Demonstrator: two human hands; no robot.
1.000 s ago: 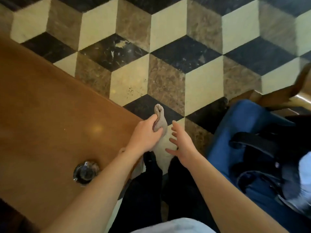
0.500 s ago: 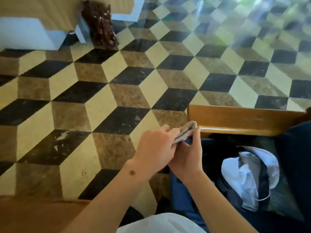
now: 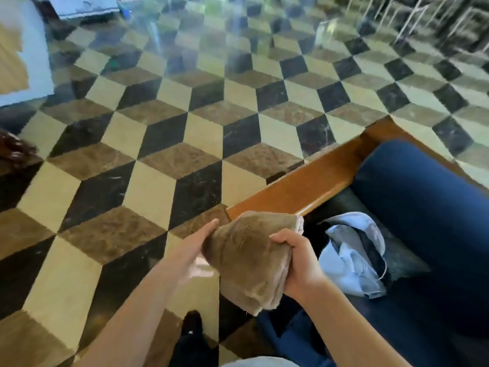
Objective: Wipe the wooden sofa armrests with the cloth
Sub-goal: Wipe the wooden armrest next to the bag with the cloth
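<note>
A brown folded cloth [image 3: 248, 258] hangs between my two hands, just short of the near end of the wooden sofa armrest [image 3: 312, 181]. My right hand [image 3: 299, 263] grips the cloth's right edge with fingers curled over it. My left hand [image 3: 193, 250] lies flat against the cloth's left side, fingers extended. The armrest is a long orange-brown rail that runs away to the upper right beside a dark blue seat cushion [image 3: 423, 213]. The cloth's top edge overlaps the armrest's near end in view.
Pale blue and dark clothing [image 3: 354, 258] lies crumpled on the sofa seat next to the armrest. The floor [image 3: 158, 144] is a tile pattern of cream, brown and black. My dark shoe [image 3: 191, 329] shows below. A white wall base stands at the far left.
The view has swung so the armrest now runs diagonally. The cloth has opened from a small pinched wad into a larger fold, and my hands have moved apart to its two sides.
</note>
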